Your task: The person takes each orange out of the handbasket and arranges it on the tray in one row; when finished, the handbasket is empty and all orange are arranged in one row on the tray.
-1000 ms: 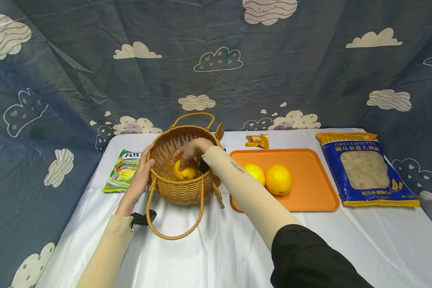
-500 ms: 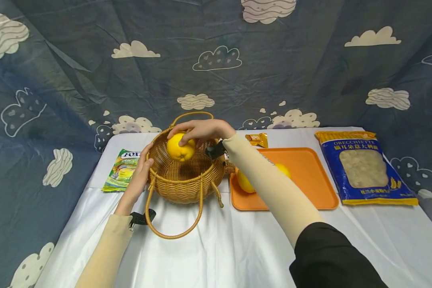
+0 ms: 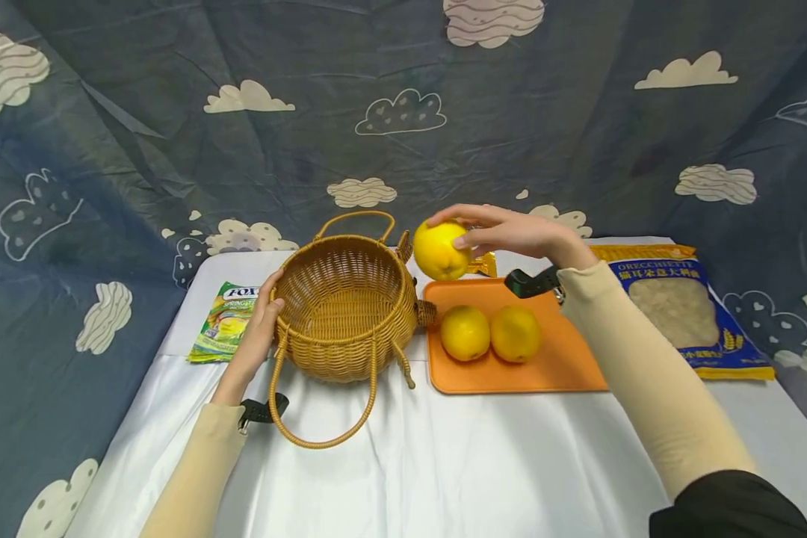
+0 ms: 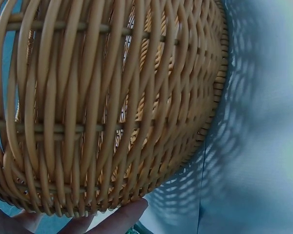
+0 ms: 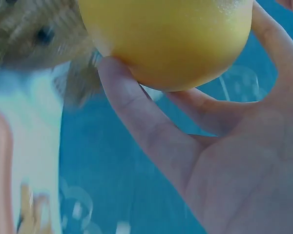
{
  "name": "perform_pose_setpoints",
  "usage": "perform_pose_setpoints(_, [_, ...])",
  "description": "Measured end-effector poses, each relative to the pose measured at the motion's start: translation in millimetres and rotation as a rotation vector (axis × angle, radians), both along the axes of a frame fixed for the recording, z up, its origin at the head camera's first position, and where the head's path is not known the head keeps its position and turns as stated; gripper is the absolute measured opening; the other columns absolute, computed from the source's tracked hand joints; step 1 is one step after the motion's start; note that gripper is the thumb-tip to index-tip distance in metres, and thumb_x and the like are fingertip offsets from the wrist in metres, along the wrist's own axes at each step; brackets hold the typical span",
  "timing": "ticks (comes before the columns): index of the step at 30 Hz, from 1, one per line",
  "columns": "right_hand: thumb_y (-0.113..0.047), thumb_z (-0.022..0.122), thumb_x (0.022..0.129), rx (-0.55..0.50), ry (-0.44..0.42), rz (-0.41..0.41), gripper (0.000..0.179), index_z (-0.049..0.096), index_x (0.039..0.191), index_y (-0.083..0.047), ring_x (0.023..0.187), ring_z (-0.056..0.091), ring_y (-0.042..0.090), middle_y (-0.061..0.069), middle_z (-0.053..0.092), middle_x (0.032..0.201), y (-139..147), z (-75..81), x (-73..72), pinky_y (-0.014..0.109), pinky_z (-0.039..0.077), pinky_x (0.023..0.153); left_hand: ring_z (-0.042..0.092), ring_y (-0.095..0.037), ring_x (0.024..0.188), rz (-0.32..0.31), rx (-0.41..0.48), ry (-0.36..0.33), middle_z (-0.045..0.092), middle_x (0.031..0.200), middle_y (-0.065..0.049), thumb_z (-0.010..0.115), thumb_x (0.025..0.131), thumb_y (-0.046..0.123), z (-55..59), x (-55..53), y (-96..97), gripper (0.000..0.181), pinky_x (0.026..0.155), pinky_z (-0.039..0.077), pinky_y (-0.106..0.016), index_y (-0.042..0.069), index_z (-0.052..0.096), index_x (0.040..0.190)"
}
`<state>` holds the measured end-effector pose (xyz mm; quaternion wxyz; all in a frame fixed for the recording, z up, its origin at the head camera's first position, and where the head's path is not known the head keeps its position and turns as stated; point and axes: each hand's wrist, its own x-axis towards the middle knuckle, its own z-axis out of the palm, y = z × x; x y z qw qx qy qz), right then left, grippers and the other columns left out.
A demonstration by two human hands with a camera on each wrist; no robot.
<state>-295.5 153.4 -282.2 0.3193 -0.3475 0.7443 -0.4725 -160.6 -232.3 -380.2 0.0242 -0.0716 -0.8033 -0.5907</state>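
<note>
A yellow orange (image 3: pixel 441 250) is in my right hand (image 3: pixel 511 232), pinched between thumb and fingers in the air over the back left corner of the orange tray (image 3: pixel 571 366). In the right wrist view the thumb presses the near side of the fruit (image 5: pixel 171 44), with fingers round its far side. Two more oranges (image 3: pixel 465 333) sit side by side on the tray. My left hand (image 3: pixel 258 329) holds the left rim of the brown wicker basket (image 3: pixel 329 359). Nothing lies inside the basket. The left wrist view shows its woven wall (image 4: pixel 112 107), with fingertips (image 4: pixel 132 210) at the rim.
A green soup packet (image 3: pixel 225 325) lies left of the basket. A small gold-wrapped snack (image 3: pixel 486 264) is behind the tray, partly hidden. The blue pasta bag (image 3: pixel 679 306) at the right is partly covered by the right arm. The basket's front handle (image 3: pixel 319 444) hangs down onto the white cloth.
My right hand has lifted the orange out of the basket and carried it right, to above the tray. The left hand has stayed on the basket.
</note>
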Motion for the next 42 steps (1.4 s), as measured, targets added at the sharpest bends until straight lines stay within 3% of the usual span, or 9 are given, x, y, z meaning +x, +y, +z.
perform_pose_setpoints(6, [-0.022, 0.053, 0.099, 0.085, -0.010, -0.172, 0.047, 0.040, 0.144, -0.017, 0.118, 0.048, 0.031, 0.007, 0.032, 0.146, 75, -29.1, 18.3, 0.046, 0.043, 0.096, 0.007, -0.040, 0.140, 0.009, -0.005, 0.001, 0.006, 0.156, -0.020, 0.028, 0.102, 0.024, -1.6, 2.6, -4.6, 0.057, 0.107, 0.009, -0.063, 0.006, 0.012, 0.153])
perform_pose_setpoints(13, [-0.025, 0.055, 0.097, 0.219, -0.018, -0.302, 0.048, 0.042, 0.142, -0.018, 0.118, 0.042, 0.036, 0.013, 0.033, 0.146, 140, -65.8, 46.9, 0.050, 0.042, 0.092, 0.007, -0.035, 0.141, 0.032, -0.019, 0.021, 0.006, 0.157, -0.014, 0.028, 0.103, 0.028, -27.7, -7.3, -21.4, 0.055, 0.108, 0.008, -0.062, 0.017, 0.012, 0.154])
perform_pose_setpoints(16, [-0.028, 0.057, 0.095, 0.269, -0.025, -0.348, 0.049, 0.043, 0.141, -0.018, 0.117, 0.041, 0.037, 0.016, 0.033, 0.146, 155, -79.5, 57.9, 0.052, 0.043, 0.091, 0.007, -0.033, 0.142, 0.041, -0.030, 0.022, 0.007, 0.158, -0.011, 0.028, 0.103, 0.030, -32.9, -8.2, -24.4, 0.055, 0.108, 0.008, -0.061, 0.022, 0.012, 0.155])
perform_pose_setpoints(25, [-0.029, 0.060, 0.094, 0.295, 0.010, -0.358, 0.054, 0.043, 0.143, -0.015, 0.118, 0.038, 0.038, 0.020, 0.033, 0.145, 157, -113.7, 72.2, 0.051, 0.037, 0.092, 0.008, -0.034, 0.142, 0.036, -0.017, 0.033, 0.008, 0.158, -0.011, 0.028, 0.103, 0.026, -33.3, -8.5, -22.0, 0.054, 0.108, 0.008, -0.062, 0.022, 0.013, 0.155])
perform_pose_setpoints(28, [-0.027, 0.060, 0.094, 0.276, 0.037, -0.364, 0.058, 0.038, 0.145, -0.013, 0.119, 0.037, 0.040, 0.023, 0.031, 0.146, 155, -116.4, 73.7, 0.054, 0.035, 0.093, 0.008, -0.033, 0.141, 0.033, -0.012, 0.030, 0.007, 0.158, -0.010, 0.029, 0.103, 0.028, -32.6, -8.4, -19.6, 0.054, 0.108, 0.009, -0.062, 0.022, 0.013, 0.154])
perform_pose_setpoints(34, [-0.026, 0.061, 0.094, 0.254, 0.013, -0.368, 0.067, 0.026, 0.150, -0.013, 0.125, 0.030, 0.043, 0.025, 0.021, 0.149, 155, -118.9, 77.3, 0.066, 0.027, 0.097, 0.008, -0.032, 0.142, 0.033, -0.015, 0.029, 0.007, 0.158, -0.009, 0.029, 0.103, 0.033, -32.0, -8.1, -19.6, 0.055, 0.108, 0.009, -0.061, 0.024, 0.012, 0.155])
perform_pose_setpoints(42, [-0.026, 0.060, 0.094, 0.233, -0.005, -0.403, 0.071, 0.021, 0.153, -0.015, 0.125, 0.029, 0.044, 0.025, 0.021, 0.148, 157, -123.1, 76.2, 0.066, 0.027, 0.098, 0.008, -0.034, 0.141, 0.032, -0.019, 0.025, 0.007, 0.158, -0.010, 0.029, 0.103, 0.031, -31.9, -9.9, -20.5, 0.054, 0.107, 0.009, -0.063, 0.024, 0.012, 0.155])
